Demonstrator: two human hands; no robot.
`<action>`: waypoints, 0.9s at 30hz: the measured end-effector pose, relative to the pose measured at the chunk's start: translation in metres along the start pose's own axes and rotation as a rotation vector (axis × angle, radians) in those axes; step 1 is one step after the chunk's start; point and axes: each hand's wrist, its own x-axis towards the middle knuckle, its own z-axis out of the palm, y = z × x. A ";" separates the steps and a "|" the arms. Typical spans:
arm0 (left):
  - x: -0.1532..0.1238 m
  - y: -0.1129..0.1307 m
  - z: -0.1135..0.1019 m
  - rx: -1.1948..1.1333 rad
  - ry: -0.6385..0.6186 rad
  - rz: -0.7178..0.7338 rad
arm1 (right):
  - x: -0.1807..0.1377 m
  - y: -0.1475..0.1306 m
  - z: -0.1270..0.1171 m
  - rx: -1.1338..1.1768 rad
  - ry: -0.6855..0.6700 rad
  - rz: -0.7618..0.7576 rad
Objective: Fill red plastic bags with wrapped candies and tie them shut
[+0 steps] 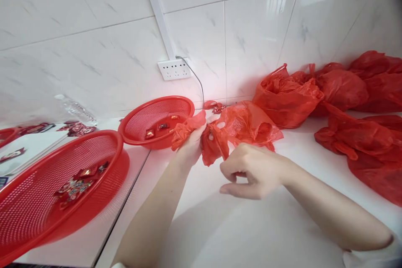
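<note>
My left hand (191, 145) is closed around the mouth of a crumpled red plastic bag (241, 127) that lies on the white counter (238, 226). My right hand (249, 169) hovers just in front of the bag with its fingers curled and pinched together; I cannot make out anything in them. Behind my left hand stands a small red mesh basket (138, 121) holding a few wrapped candies (158, 127). A larger red mesh basket (37, 201) sits at the near left with several wrapped candies (77, 184) in it.
More red plastic bags (317, 92) are piled against the tiled wall at the right, and another (367, 150) lies flat on the counter. A wall socket (174, 69) with a cable is above the small basket. Loose candy wrappers (75, 127) lie at the far left.
</note>
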 end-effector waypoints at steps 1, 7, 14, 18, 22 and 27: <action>0.000 0.000 -0.001 -0.007 -0.004 -0.007 | 0.001 0.000 0.002 0.026 -0.026 0.002; -0.002 0.009 -0.018 -0.001 0.009 0.046 | 0.002 0.004 -0.009 0.040 0.133 0.125; -0.011 0.010 -0.017 0.236 -0.297 -0.055 | 0.004 0.039 -0.009 0.248 0.296 0.146; -0.012 0.008 -0.017 0.326 -0.372 -0.080 | 0.009 0.053 -0.005 0.667 0.151 0.121; -0.011 0.006 -0.018 0.385 -0.398 -0.091 | 0.010 0.058 -0.005 0.718 0.181 0.231; -0.004 0.005 -0.021 0.521 -0.322 -0.021 | 0.011 0.062 -0.003 0.591 0.256 0.320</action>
